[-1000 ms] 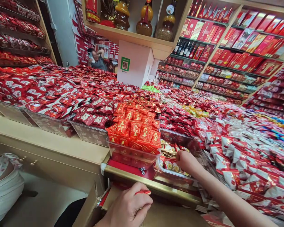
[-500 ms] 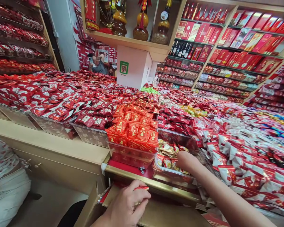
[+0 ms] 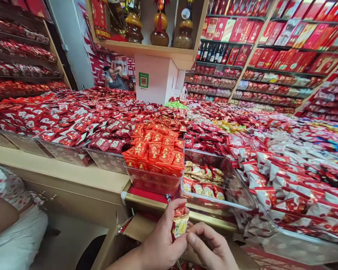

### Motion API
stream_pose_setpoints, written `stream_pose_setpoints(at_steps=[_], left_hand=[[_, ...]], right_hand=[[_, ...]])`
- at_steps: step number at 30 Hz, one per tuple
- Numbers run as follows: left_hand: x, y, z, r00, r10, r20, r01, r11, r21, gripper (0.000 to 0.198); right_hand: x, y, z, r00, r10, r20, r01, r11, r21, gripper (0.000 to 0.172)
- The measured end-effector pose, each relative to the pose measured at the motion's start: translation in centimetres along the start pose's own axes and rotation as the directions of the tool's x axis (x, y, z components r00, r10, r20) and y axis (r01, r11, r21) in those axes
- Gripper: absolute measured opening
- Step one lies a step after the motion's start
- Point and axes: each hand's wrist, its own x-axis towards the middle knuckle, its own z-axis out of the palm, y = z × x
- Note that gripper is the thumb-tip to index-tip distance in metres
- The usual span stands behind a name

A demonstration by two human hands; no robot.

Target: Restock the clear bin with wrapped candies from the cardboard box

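Note:
My left hand [image 3: 169,238] is closed around a red and gold candy packet [image 3: 180,225], its printed face turned up. Close against it on the right, my right hand [image 3: 207,243] has thumb and fingers pinched at the packet's edge; whether it grips that packet or another small one cannot be made out. Both hands are over an open cardboard box [image 3: 139,227] with red packets inside. Beyond them, a clear bin [image 3: 214,202] holds similar gold and red packets in rows. Left of it stands a bin [image 3: 153,183] heaped with orange-red packets.
Bins of red and white packets [image 3: 266,198] rise at the right. Dark red packets [image 3: 107,144] fill bins at the left. A seated person [image 3: 14,221] is at the lower left, another person [image 3: 115,78] at the back. A wooden display shelf [image 3: 146,48] hangs above.
My right hand has left the gold packet bin and come down beside my left hand. My left hand has shifted right and turned, showing the packet's face. The view has shifted slightly.

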Motion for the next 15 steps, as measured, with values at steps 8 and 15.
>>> stream_pose_setpoints(at_steps=[8,15], left_hand=[[0.3,1.8,0.6,0.992,-0.127,0.023,0.125,0.904,-0.409,0.044],[0.2,1.8,1.9,0.976,-0.204,-0.082,0.105,0.76,-0.641,0.023]], right_hand=[[-0.8,-0.9,-0.1,0.992,0.036,-0.121,-0.02,0.992,0.128,0.026],[-1.1,0.2,1.5,0.982,0.09,-0.164,-0.031,0.943,0.332,0.039]])
